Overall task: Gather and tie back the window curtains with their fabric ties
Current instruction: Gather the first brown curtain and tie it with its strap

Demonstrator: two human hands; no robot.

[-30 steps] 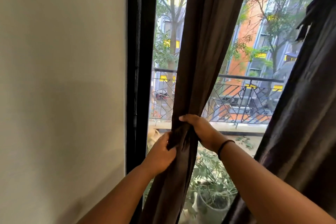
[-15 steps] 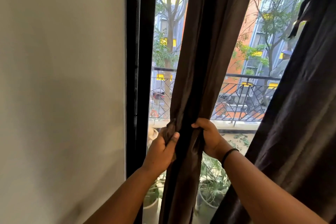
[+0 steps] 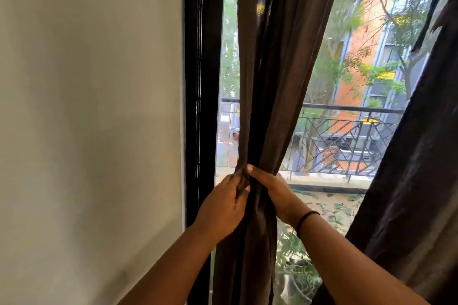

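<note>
Curtains number two, both dark brown: one curtain hangs in the middle of the window, gathered into a narrow bunch, and a second curtain slants down the right edge with a loose strip of the same cloth dangling near its top. The middle one is thin and softly creased, wide above and pinched to a tight waist where two hands meet, then falling in dull folds below. The left hand has its fingers curled into the bunch from the left, gripping the cloth. The right hand wraps round it from the right, thumb on top, also gripping; one black band circles that wrist. A black frame stands just beside the bunch, against a pale wall. Outside runs one railing.
</note>
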